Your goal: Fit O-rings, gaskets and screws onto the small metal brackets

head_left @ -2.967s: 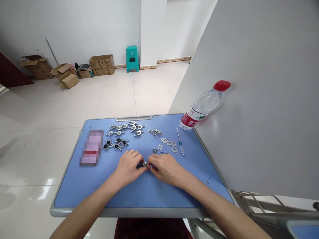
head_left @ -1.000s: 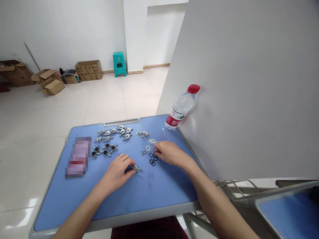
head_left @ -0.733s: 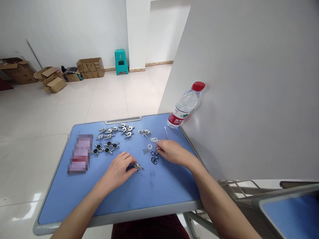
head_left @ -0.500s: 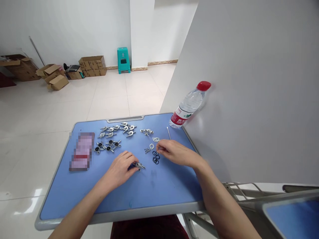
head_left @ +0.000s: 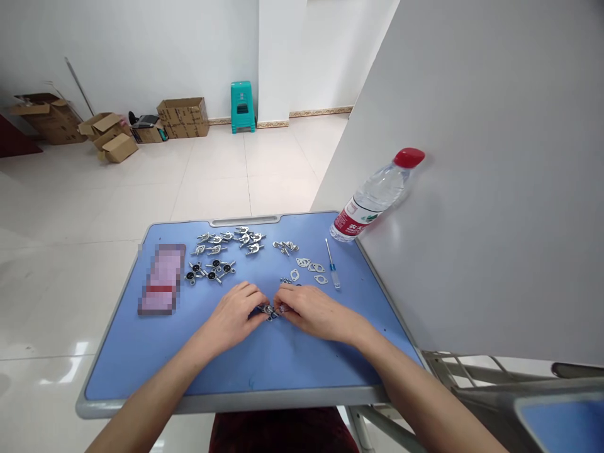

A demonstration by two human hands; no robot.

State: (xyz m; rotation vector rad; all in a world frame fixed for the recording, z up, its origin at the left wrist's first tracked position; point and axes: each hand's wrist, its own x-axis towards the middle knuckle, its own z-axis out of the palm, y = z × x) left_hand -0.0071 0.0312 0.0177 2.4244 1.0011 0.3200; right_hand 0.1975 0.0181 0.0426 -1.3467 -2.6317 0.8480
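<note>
My left hand (head_left: 240,314) pinches a small metal fitting (head_left: 268,309) low over the blue table. Right beside it, my right hand (head_left: 309,308) is closed, its fingertips meeting at the fitting's right side; the small piece between them is mostly hidden. Behind the right hand lie small screws (head_left: 284,280), partly covered, and flat oval gaskets (head_left: 321,279). Several fittings with black discs (head_left: 212,275) lie to the left of the hands. Beyond them are several more metal fittings (head_left: 216,250), and small metal discs with stems (head_left: 285,246) sit to their right.
A blue-handled screwdriver (head_left: 333,270) lies at the table's right. A water bottle (head_left: 372,198) with a red cap leans against the grey panel (head_left: 472,189). A pixelated purple object (head_left: 163,280) rests at the left. Cardboard boxes (head_left: 184,118) and a teal stool (head_left: 242,107) stand by the wall.
My right hand has moved left from beside the gaskets and black rings to the fitting in my left hand. The gaskets and screwdriver handle are now uncovered. The view has shifted slightly.
</note>
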